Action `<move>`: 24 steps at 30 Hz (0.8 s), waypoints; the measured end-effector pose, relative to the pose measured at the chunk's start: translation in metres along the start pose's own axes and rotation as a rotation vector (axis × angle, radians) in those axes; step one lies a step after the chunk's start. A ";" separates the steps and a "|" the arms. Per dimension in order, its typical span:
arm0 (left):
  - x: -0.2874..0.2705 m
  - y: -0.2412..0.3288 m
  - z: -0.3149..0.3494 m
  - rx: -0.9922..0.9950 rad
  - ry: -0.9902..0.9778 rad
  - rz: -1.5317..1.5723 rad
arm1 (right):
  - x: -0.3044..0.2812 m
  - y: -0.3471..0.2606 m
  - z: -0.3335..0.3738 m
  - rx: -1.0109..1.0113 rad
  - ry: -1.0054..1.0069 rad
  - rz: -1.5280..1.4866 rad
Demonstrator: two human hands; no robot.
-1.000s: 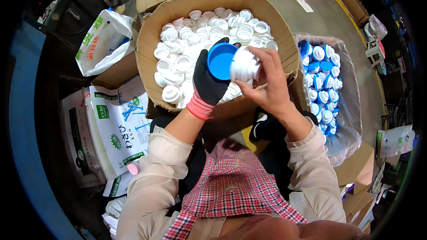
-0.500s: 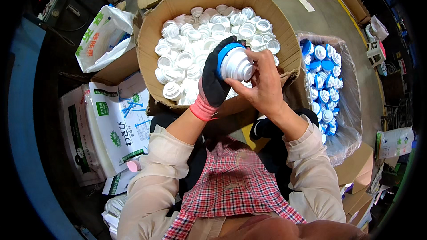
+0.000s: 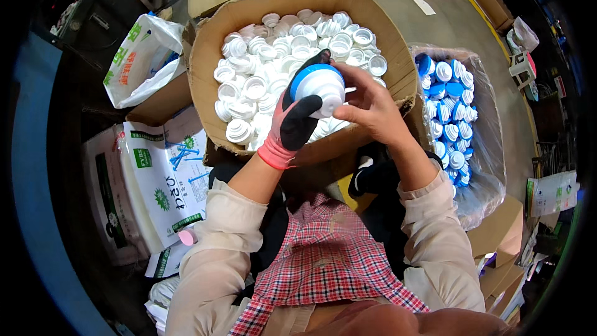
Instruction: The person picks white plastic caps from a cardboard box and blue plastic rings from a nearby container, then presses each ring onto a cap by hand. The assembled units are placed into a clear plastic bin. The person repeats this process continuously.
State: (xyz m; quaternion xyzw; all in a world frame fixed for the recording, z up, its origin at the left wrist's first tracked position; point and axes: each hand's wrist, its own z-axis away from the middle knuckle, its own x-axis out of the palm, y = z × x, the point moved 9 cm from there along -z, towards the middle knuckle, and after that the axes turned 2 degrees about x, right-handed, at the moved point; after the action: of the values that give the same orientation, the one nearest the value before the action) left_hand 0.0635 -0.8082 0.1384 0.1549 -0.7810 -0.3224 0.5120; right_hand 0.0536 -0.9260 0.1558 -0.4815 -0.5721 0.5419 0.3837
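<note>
Above the big box, my left hand (image 3: 297, 118), in a black-palmed glove with a pink cuff, is closed around a white and blue plastic cap (image 3: 323, 89). Its thumb lies across the lower front of the white part, and the blue rim shows along the upper left. My bare right hand (image 3: 373, 102) curls round the cap's right side, index finger near the upper edge and thumb by the lower right. A small white tip shows between that thumb and fingers. How firmly the right fingertips press is partly hidden behind the cap.
Loose white stepped caps fill a cardboard box (image 3: 208, 56) in front of me. To the right stands a plastic-lined box (image 3: 488, 162) of white and blue caps. At left are a white plastic bag (image 3: 134, 65) and printed sacks (image 3: 155, 180) with blue sticks (image 3: 183, 154) on top.
The cap has been tilted in my hands and shifted slightly left. My left thumb now lies across its front, and my right thumb and fingers have shifted along its right side.
</note>
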 end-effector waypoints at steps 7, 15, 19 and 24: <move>0.013 -0.010 -0.003 -0.028 -0.072 -0.033 | 0.003 -0.003 0.008 0.080 -0.023 -0.132; -0.030 -0.029 -0.009 0.016 -0.162 -0.320 | -0.100 -0.005 0.054 0.063 0.141 -0.148; -0.029 -0.024 -0.005 -0.004 -0.192 -0.586 | -0.274 0.029 0.179 0.278 0.489 0.529; -0.034 -0.053 -0.009 -0.185 -0.068 -0.672 | -0.354 0.161 0.346 0.985 0.205 0.901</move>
State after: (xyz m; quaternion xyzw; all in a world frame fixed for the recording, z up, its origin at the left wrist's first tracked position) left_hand 0.0814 -0.8311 0.0818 0.3455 -0.6704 -0.5473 0.3630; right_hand -0.1713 -1.3631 -0.0151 -0.4911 0.0377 0.7980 0.3473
